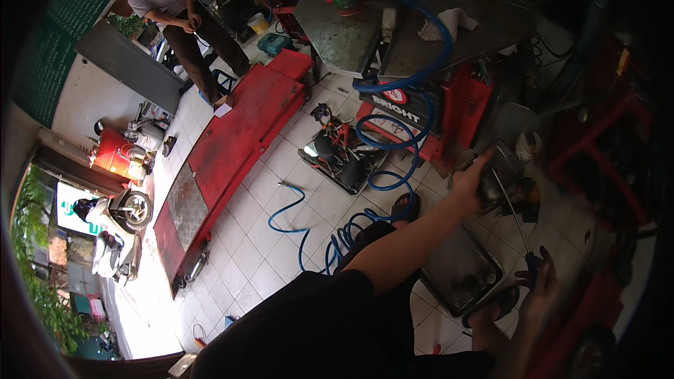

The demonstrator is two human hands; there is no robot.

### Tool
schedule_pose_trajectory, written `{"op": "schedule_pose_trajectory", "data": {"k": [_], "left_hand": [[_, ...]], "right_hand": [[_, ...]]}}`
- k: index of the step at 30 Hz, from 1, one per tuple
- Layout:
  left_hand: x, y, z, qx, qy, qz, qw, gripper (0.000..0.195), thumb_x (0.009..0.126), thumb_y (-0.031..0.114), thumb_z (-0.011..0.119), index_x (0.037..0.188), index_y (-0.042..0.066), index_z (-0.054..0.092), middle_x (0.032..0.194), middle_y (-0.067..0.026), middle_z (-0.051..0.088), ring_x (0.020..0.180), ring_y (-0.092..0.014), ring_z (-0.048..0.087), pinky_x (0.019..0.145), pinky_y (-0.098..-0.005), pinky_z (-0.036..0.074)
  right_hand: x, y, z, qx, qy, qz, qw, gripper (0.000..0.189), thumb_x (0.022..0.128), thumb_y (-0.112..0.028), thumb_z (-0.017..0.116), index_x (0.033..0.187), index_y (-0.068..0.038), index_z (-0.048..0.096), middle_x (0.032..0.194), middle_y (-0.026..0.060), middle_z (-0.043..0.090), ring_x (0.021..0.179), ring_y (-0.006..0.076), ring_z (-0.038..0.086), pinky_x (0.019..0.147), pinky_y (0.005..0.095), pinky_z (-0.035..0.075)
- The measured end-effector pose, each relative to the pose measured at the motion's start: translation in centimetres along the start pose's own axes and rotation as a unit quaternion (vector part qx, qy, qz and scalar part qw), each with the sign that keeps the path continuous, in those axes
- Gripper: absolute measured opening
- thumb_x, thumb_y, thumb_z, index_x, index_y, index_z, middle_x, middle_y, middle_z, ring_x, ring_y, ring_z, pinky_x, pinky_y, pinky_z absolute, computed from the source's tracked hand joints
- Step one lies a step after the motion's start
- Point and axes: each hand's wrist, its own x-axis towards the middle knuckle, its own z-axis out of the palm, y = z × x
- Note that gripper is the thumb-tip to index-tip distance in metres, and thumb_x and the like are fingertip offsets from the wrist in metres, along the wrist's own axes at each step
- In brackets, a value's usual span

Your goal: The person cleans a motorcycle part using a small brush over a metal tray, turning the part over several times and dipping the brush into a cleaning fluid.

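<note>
My right hand (542,287), at the lower right, holds a screwdriver by its dark blue handle (533,263), with some fingers spread. The long metal shaft (511,205) slants up and left. Its tip reaches a grey metal part (503,160), which looks like part of an engine. My left hand (471,181) grips the left side of that part; the fingertips are dim against it. Just below the left forearm, a black-rimmed metal tray (461,273) rests on the tiled floor by my sandalled feet. A dark tool with some orange (526,197) lies beyond the shaft.
A coiled blue air hose (389,187) hangs before me and trails over the floor. Left of it stand a tray of tools (342,155) and a long red lift platform (226,152). A metal-topped bench (342,37) is ahead. Another person (179,16) stands beyond the platform.
</note>
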Motion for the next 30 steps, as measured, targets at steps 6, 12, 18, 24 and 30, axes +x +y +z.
{"op": "schedule_pose_trajectory", "data": {"k": [6, 12, 18, 24, 30], "left_hand": [[0.8, 0.0, -0.3, 0.049, 0.001, 0.011, 0.999, 0.048, 0.081, 0.029, 0.080, 0.114, 0.003, 0.057, 0.095, -0.0094, 0.065, 0.083, -0.023, 0.068, 0.076, -0.0420, 0.058], [1.4, -0.8, -1.0, 0.021, -0.009, -0.031, 0.999, 0.048, 0.082, 0.033, 0.080, 0.114, 0.004, 0.058, 0.095, -0.0087, 0.066, 0.081, -0.023, 0.068, 0.075, -0.0425, 0.058], [1.3, -0.9, -1.0, 0.037, -0.038, -0.050, 0.997, 0.050, 0.083, 0.036, 0.078, 0.116, 0.004, 0.057, 0.099, -0.0075, 0.065, 0.086, -0.022, 0.067, 0.079, -0.0427, 0.057], [-0.1, -0.1, -0.2, 0.028, -0.028, -0.019, 0.999, 0.054, 0.083, 0.033, 0.078, 0.119, 0.000, 0.056, 0.103, -0.0091, 0.065, 0.090, -0.023, 0.067, 0.080, -0.0423, 0.057], [-0.8, 0.2, 0.4, 0.034, -0.017, 0.003, 0.999, 0.054, 0.080, 0.027, 0.081, 0.117, -0.004, 0.057, 0.104, -0.0116, 0.065, 0.089, -0.025, 0.068, 0.080, -0.0434, 0.058]], "right_hand": [[0.7, -1.4, -0.2, -0.103, 0.009, -0.021, 0.994, 0.039, 0.097, -0.024, 0.051, 0.121, 0.005, 0.062, 0.072, 0.0059, 0.054, 0.061, 0.0134, 0.050, 0.059, 0.0278, 0.040], [0.7, -1.4, -1.3, -0.194, 0.022, -0.282, 0.939, 0.030, 0.086, -0.011, 0.059, 0.109, 0.007, 0.064, 0.082, 0.0093, 0.054, 0.077, 0.0192, 0.052, 0.068, 0.0325, 0.042], [0.5, -1.7, -1.5, -0.066, 0.021, -0.148, 0.987, 0.041, 0.095, -0.021, 0.054, 0.124, 0.007, 0.059, 0.083, 0.0082, 0.057, 0.067, 0.0138, 0.051, 0.063, 0.0271, 0.042], [0.6, -1.7, -1.2, -0.083, -0.015, 0.013, 0.996, 0.048, 0.099, -0.022, 0.047, 0.137, 0.007, 0.049, 0.078, 0.0030, 0.055, 0.059, 0.0081, 0.045, 0.055, 0.0238, 0.036], [0.7, -1.1, -1.7, -0.156, 0.023, -0.142, 0.977, 0.047, 0.092, -0.014, 0.054, 0.135, 0.005, 0.052, 0.078, 0.0022, 0.050, 0.067, 0.0091, 0.044, 0.062, 0.0239, 0.036]]}}
